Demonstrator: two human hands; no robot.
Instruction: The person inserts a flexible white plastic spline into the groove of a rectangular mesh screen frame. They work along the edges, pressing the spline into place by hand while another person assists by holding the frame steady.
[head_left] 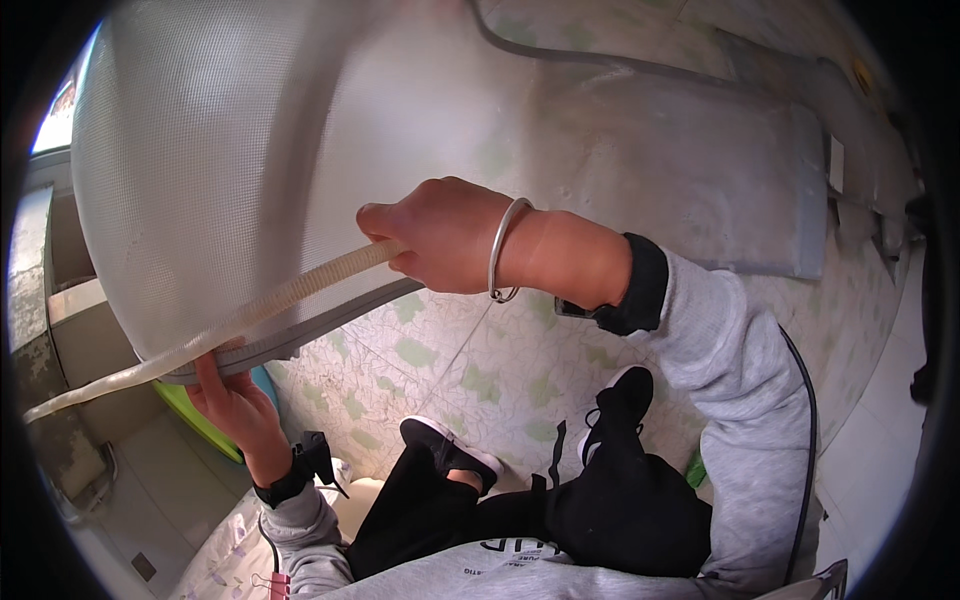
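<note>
A large framed window screen of fine grey mesh (210, 150) fills the upper left, its grey frame edge running diagonally. A pale ribbed rubber strip (250, 310) lies along that edge and trails off to the lower left. My right hand (440, 235), with a metal bangle on the wrist, pinches the strip at its upper end against the frame. My left hand (235, 400) grips the frame's lower edge from below, fingers curled over the rim near the strip.
Below is a floor of pale tiles with green patches (470, 370). A grey flat mat (720, 190) lies at the upper right. A green object (205, 425) shows behind my left wrist. My black trousers and shoes (450, 450) are underneath.
</note>
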